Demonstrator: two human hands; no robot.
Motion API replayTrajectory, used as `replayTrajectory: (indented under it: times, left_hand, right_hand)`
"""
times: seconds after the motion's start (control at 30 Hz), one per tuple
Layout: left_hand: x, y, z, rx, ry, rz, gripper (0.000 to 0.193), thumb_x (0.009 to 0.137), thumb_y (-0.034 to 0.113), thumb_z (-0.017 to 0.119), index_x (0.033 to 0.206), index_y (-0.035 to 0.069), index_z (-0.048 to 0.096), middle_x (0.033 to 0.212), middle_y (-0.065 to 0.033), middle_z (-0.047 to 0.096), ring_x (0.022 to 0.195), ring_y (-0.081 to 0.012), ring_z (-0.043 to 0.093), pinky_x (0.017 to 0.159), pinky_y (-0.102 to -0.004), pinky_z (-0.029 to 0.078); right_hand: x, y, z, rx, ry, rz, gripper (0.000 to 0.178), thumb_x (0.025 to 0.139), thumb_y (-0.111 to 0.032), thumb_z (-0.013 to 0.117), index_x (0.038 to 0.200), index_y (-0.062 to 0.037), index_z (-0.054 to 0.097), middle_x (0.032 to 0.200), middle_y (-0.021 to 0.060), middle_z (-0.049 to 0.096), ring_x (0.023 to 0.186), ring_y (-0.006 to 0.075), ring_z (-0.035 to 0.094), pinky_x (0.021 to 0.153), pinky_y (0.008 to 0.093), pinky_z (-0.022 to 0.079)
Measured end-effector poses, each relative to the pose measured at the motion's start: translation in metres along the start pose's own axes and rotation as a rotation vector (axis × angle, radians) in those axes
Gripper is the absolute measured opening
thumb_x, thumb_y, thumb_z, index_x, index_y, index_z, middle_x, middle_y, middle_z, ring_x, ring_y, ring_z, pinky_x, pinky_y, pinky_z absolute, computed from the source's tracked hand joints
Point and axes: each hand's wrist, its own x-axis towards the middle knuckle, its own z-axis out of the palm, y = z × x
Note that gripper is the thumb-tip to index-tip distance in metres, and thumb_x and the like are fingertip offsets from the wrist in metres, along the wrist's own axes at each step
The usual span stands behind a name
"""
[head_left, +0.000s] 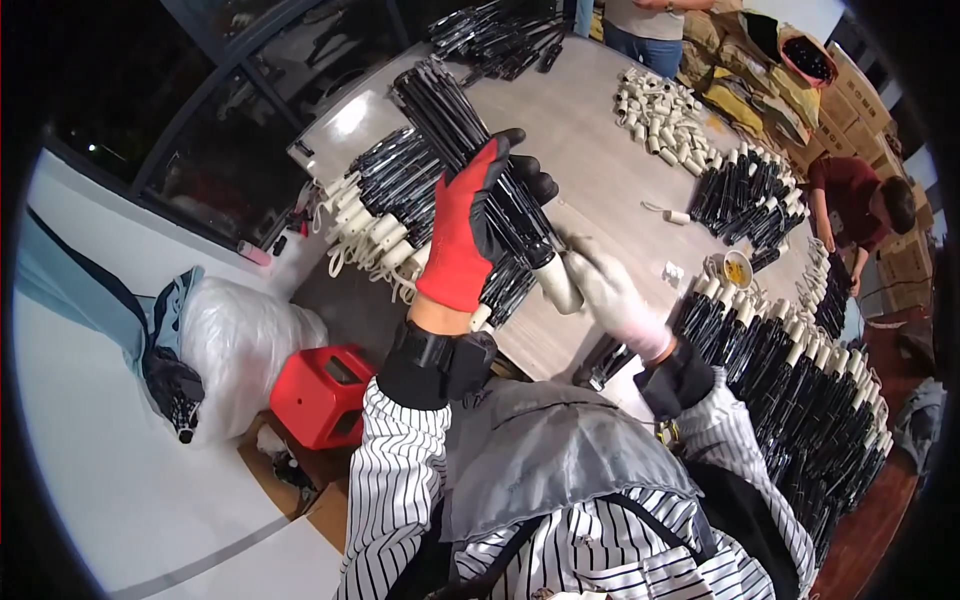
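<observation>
My left hand (pixel 466 235), in a red glove with a black palm, is wrapped round a folded umbrella frame (pixel 435 112) with black ribs. The frame slants over the table, its ribbed end pointing up and to the left. Its cream handle (pixel 557 284) is at the lower right end. My right hand (pixel 608 298), in a white glove, is closed at that handle, the fingertips partly hidden behind it. Under the held frame and to its left lies a pile of similar umbrella frames (pixel 385 190), their cream handles and cord loops toward me.
More umbrella frames (pixel 770 390) lie in rows on the right, with another heap (pixel 500 40) at the far edge. Loose cream handles (pixel 655 115) are piled at the back right. A small bowl (pixel 737 270) holds yellow bits. A red stool (pixel 320 397) stands left. Two people are across the table.
</observation>
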Motion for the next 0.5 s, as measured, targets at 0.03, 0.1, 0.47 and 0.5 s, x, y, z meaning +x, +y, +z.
replayTrajectory:
  times: [0.03,0.1,0.47,0.5]
  left_hand:
    - [-0.001,0.000,-0.003,-0.026,-0.001,-0.034,0.032,0.093,0.025,0.060,0.113,0.001,0.058,0.084,-0.0105,0.066,0.072,-0.0225,0.067,0.071,-0.0363,0.059]
    - [-0.005,-0.002,-0.009,-0.080,-0.006,-0.099,0.026,0.091,0.018,0.062,0.110,0.001,0.059,0.081,-0.0089,0.065,0.068,-0.0206,0.067,0.067,-0.0340,0.059]
    - [-0.051,-0.019,-0.018,0.607,0.022,-0.016,0.023,0.080,0.007,0.073,0.101,0.001,0.064,0.081,-0.0036,0.065,0.069,-0.0120,0.062,0.060,-0.0260,0.049]
    - [-0.050,-0.022,-0.020,0.628,0.028,0.004,0.026,0.079,0.007,0.074,0.102,0.001,0.063,0.081,-0.0028,0.065,0.069,-0.0112,0.061,0.060,-0.0257,0.048]
  right_hand:
    - [0.004,0.013,-0.011,-0.087,0.009,-0.126,0.050,0.104,-0.034,0.030,0.139,0.0007,0.041,0.073,0.0080,0.060,0.051,0.0094,0.053,0.051,0.0227,0.048]
    - [-0.005,0.018,-0.028,-0.171,0.016,-0.247,0.050,0.104,-0.033,0.030,0.140,0.0003,0.039,0.075,0.0095,0.063,0.052,0.0099,0.055,0.051,0.0230,0.048]
    - [0.016,-0.117,-0.078,0.241,-0.191,0.064,0.046,0.102,-0.017,0.038,0.145,-0.0020,0.033,0.088,0.0157,0.070,0.049,0.0124,0.061,0.042,0.0225,0.048]
    - [0.011,-0.121,-0.077,0.177,-0.183,0.114,0.047,0.101,-0.018,0.040,0.145,-0.0036,0.033,0.087,0.0146,0.070,0.049,0.0123,0.061,0.043,0.0224,0.048]
